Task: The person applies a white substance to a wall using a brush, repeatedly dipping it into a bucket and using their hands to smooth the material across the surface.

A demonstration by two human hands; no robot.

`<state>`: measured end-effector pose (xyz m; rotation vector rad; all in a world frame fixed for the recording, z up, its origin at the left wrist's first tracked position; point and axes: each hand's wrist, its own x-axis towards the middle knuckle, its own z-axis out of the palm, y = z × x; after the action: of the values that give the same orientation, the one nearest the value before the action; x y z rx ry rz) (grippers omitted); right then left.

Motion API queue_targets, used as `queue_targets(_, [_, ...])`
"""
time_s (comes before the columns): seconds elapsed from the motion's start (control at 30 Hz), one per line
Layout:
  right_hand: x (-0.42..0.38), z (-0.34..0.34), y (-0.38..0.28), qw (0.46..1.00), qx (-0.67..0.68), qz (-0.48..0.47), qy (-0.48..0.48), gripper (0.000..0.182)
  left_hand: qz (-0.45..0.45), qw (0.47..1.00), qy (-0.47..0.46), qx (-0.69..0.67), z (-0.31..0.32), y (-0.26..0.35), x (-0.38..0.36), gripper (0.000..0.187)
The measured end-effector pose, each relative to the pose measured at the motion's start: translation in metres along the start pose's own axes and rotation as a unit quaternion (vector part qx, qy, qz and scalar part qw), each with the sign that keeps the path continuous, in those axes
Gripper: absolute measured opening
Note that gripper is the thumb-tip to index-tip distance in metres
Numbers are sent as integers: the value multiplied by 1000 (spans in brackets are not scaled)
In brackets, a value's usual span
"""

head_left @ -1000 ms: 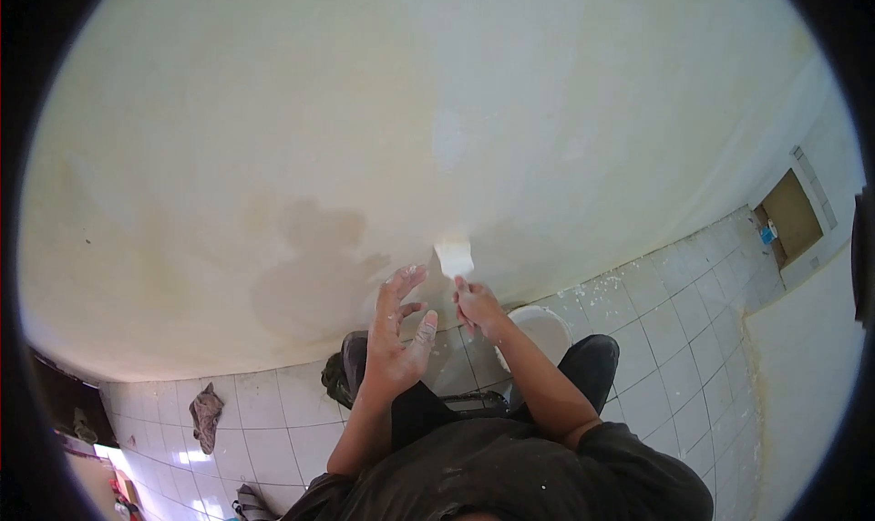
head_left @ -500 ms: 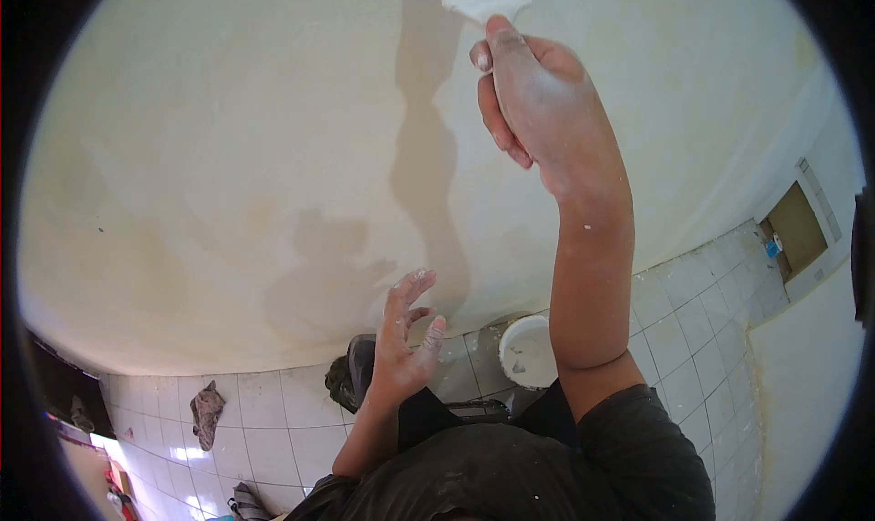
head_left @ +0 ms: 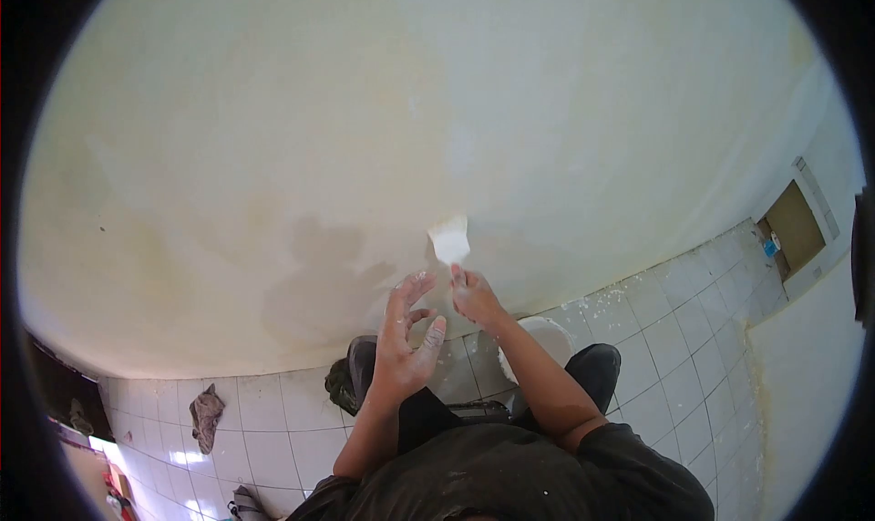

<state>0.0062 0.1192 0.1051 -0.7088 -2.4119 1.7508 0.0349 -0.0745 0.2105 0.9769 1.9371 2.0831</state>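
Note:
My right hand [head_left: 473, 297] grips a putty knife [head_left: 450, 240] by its handle. The blade is white, and its far edge lies at the pale wall [head_left: 365, 138], low down in front of me. Just to the left, my left hand [head_left: 406, 339] is raised with thumb and fingers apart, holding nothing. Whitish residue covers its fingertips and thumb. Below my right forearm stands a white bucket [head_left: 553, 333] with pale material inside, partly hidden by the arm.
White floor tiles [head_left: 264, 398] run along the wall's foot, with white spatters at the right. A crumpled cloth [head_left: 208, 418] lies on the tiles at left. A recessed opening [head_left: 796, 229] sits low at the right, with a small blue-and-white item [head_left: 771, 246] by it.
My right hand has come down from high on the wall to near its foot, bringing the putty knife along. My left hand has hardly moved.

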Motion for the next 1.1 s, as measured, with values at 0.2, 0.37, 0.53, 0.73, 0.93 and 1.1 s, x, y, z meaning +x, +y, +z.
queue_targets(0.2, [2,-32,-27,971,179,134,-81,25,5,1000,-7,20,-1,-8,-1,64])
queue_targets(0.37, [-2,-90,-147,952,243,86,-167,17,-1,1000,-20,10,2,1,-3,60])
queue_targets(0.53, [-57,-94,-185,984,111,-46,-128,22,-5,1000,-16,5,3,0,-3,60])
queue_targets(0.73, [-66,-78,-150,983,128,-122,-47,28,-13,999,-42,19,4,-3,0,59])
queue_targets(0.93, [-49,-67,-117,952,56,-274,121,25,-23,999,-45,18,5,1,-1,56])
queue_targets(1.1, [-46,-55,-154,932,201,-279,114,19,-31,998,-44,24,4,-1,-1,53])
